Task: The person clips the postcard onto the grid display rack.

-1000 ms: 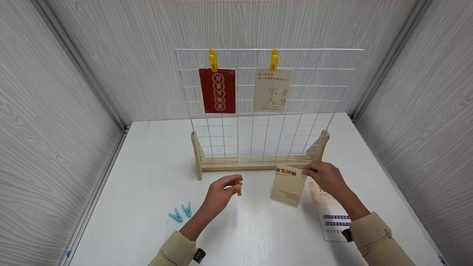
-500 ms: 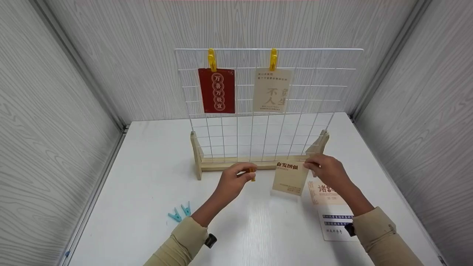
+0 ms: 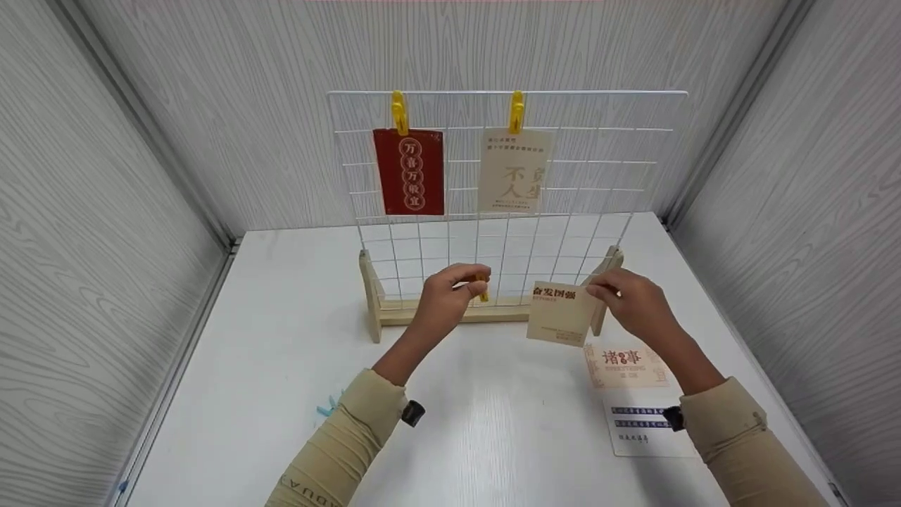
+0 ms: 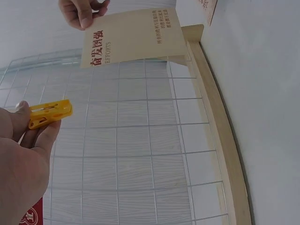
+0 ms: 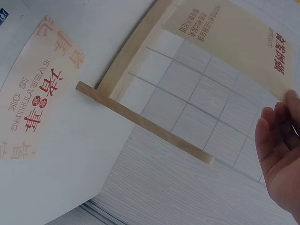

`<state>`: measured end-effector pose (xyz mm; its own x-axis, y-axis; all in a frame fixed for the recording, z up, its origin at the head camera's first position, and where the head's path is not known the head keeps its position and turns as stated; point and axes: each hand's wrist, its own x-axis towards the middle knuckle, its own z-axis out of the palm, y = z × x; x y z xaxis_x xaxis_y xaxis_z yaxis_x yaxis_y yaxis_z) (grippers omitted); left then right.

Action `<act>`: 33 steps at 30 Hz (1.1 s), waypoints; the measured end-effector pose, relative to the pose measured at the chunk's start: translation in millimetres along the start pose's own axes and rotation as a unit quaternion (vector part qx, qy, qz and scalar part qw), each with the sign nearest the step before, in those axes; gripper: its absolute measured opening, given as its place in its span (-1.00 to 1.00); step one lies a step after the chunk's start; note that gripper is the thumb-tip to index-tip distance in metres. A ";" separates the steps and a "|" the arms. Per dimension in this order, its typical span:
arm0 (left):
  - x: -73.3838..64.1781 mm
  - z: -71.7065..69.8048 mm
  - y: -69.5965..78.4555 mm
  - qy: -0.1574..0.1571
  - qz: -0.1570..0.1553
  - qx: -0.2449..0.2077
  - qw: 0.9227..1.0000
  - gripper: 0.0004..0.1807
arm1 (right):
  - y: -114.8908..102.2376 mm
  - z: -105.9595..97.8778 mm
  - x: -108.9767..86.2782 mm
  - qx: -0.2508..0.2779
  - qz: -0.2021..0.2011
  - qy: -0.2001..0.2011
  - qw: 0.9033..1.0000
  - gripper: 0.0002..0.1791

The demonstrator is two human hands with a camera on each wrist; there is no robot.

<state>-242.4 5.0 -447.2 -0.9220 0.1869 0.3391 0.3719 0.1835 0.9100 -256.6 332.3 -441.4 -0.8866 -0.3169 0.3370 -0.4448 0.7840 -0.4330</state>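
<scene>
My left hand [image 3: 449,292] pinches a yellow clothespin [image 4: 50,113] between thumb and fingers, in front of the lower part of a white wire grid [image 3: 461,239]. To its right, my right hand [image 3: 631,299] holds a beige card [image 3: 561,317] by its upper right corner, between thumb and fingers. Brown Chinese characters run along the card's top edge. Higher on the grid hang a red card [image 3: 410,172] and a cream card [image 3: 516,172], each under its own yellow clothespin at the top.
Wooden feet [image 3: 369,296] and a crossbar carry the grid on the white table [image 3: 281,296]. A pink-printed card [image 3: 626,366] and a white card with blue bands [image 3: 644,440] lie at the right. Blue clothespins [image 3: 327,406] lie at the left, partly behind the left sleeve.
Both hands have risen and moved forward toward the grid, carrying the yellow clothespin and the beige card. The left hand has also shifted right. The left sleeve now covers part of the blue clothespins.
</scene>
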 end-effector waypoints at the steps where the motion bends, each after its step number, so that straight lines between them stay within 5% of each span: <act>1: 3.1 0.2 1.9 0.000 -0.001 -0.002 1.000 -0.76 | -0.4 -2.0 1.4 0.000 0.000 0.003 1.000 -0.85; 11: 31.4 10.3 25.2 -0.012 0.011 0.000 1.000 -0.76 | -2.2 -20.2 14.1 -0.009 -0.012 0.022 1.000 -0.87; 33: 67.2 32.1 60.1 -0.016 0.039 0.014 0.999 -0.76 | -6.7 -49.0 34.0 -0.011 -0.026 0.040 0.999 -0.83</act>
<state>-278.6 59.5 -377.4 -0.8859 0.2330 0.4011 0.4465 0.1938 0.8736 -277.5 342.4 -386.2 -0.8490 -0.3145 0.4245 -0.4863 0.7792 -0.3953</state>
